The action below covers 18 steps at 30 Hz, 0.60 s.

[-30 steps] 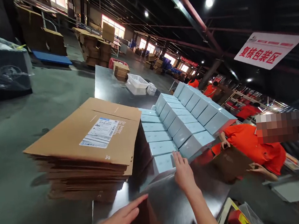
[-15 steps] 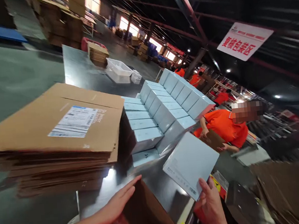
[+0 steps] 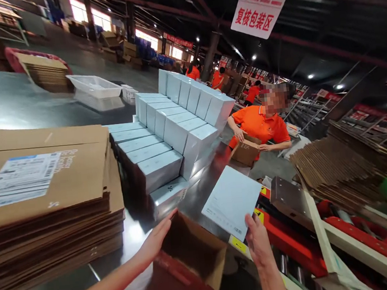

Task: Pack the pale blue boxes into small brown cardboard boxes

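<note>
Hands at a steel packing table, seen from above. An open brown carton (image 3: 190, 254) sits nearest, and its far flap is steadied by the left hand (image 3: 156, 239), which lies flat with fingers extended, holding nothing. Just right of it, a flat pale blue box (image 3: 231, 200) is pinched at its lower corner by the right hand (image 3: 258, 243), raised and tilted above the carton's right edge. Because only one corner is gripped, the box could be judged likely to swing or slip, and it could fall onto the red conveyor frame (image 3: 284, 236) under that hand instead of into the carton. The carton itself overhangs the table edge and might be tipped if pressed unevenly. Left of the left hand, a stack of flattened cardboard (image 3: 49, 209) is piled. Beyond both hands, stepped rows of pale blue boxes (image 3: 171, 129) are stacked. Farther off, a person in an orange shirt (image 3: 260, 127) is handling another brown carton.
</note>
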Each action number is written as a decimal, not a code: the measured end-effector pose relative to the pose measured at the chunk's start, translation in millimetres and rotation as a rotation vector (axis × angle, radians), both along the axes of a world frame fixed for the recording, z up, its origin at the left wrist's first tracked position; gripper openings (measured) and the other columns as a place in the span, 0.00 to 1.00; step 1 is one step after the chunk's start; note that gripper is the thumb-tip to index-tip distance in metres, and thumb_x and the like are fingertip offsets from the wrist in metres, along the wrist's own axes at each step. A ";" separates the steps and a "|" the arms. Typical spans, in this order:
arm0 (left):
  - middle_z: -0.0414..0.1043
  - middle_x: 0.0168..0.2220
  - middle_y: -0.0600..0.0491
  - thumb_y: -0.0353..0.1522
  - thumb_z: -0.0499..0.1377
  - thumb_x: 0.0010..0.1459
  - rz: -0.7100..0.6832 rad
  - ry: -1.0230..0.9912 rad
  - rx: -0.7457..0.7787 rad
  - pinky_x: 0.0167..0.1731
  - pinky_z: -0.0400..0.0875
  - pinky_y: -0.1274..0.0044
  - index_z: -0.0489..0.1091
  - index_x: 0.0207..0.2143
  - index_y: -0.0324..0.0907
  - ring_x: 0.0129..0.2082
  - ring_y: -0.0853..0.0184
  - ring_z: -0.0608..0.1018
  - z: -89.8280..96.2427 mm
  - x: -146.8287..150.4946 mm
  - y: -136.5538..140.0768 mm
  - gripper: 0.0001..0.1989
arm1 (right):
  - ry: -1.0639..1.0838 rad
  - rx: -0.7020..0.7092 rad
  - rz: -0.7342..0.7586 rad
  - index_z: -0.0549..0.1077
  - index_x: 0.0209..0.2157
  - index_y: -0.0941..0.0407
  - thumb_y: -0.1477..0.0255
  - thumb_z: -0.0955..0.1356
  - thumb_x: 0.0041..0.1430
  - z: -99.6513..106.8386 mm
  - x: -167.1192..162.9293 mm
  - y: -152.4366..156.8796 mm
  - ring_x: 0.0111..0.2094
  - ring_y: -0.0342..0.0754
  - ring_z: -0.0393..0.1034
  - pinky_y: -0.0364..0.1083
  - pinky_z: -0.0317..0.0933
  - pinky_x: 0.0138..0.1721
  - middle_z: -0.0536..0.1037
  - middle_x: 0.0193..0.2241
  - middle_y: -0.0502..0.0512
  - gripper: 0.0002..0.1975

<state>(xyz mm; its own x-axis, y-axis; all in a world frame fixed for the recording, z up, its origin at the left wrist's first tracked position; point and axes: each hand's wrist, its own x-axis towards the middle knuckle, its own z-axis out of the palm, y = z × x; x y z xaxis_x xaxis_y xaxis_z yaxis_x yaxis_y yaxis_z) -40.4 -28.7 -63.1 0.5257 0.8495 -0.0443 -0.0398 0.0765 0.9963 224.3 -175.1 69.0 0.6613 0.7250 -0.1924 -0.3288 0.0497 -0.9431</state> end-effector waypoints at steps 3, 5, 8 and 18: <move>0.55 0.70 0.49 0.60 0.51 0.62 -0.015 0.025 0.001 0.73 0.38 0.63 0.63 0.67 0.40 0.72 0.54 0.53 12.7 0.1 -2.0 0.43 | -0.013 -0.003 0.018 0.68 0.45 0.55 0.53 0.80 0.42 -5.2 -2.5 -0.5 0.38 0.49 0.75 0.44 0.68 0.33 0.80 0.43 0.55 0.35; 0.54 0.71 0.47 0.63 0.51 0.60 -0.034 0.041 -0.008 0.73 0.38 0.64 0.62 0.68 0.36 0.72 0.53 0.54 23.8 0.6 -4.0 0.48 | -0.028 -0.017 0.024 0.68 0.43 0.55 0.53 0.80 0.42 -8.4 -3.0 -0.8 0.37 0.48 0.75 0.44 0.68 0.32 0.80 0.42 0.56 0.33; 0.54 0.71 0.45 0.62 0.51 0.60 -0.038 0.038 -0.021 0.73 0.39 0.65 0.60 0.68 0.31 0.72 0.53 0.54 34.7 2.0 -6.3 0.50 | -0.057 -0.026 0.065 0.69 0.48 0.55 0.53 0.79 0.46 -11.5 -2.3 -1.5 0.40 0.52 0.75 0.47 0.70 0.36 0.79 0.48 0.59 0.34; 0.59 0.69 0.43 0.50 0.53 0.62 0.012 0.008 -0.168 0.71 0.49 0.61 0.61 0.66 0.39 0.70 0.53 0.61 31.6 5.7 -7.2 0.37 | -0.716 -0.342 0.455 0.59 0.69 0.51 0.58 0.76 0.48 2.6 -7.6 -31.9 0.69 0.59 0.54 0.59 0.46 0.71 0.61 0.68 0.56 0.48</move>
<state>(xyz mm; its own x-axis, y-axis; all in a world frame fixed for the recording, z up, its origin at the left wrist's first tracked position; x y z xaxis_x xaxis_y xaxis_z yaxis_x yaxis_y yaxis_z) -34.8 -35.9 -31.5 0.5150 0.8358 -0.1901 -0.0342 0.2416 0.9698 216.7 -207.0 71.6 0.3694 0.9240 -0.0989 0.4206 -0.2611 -0.8689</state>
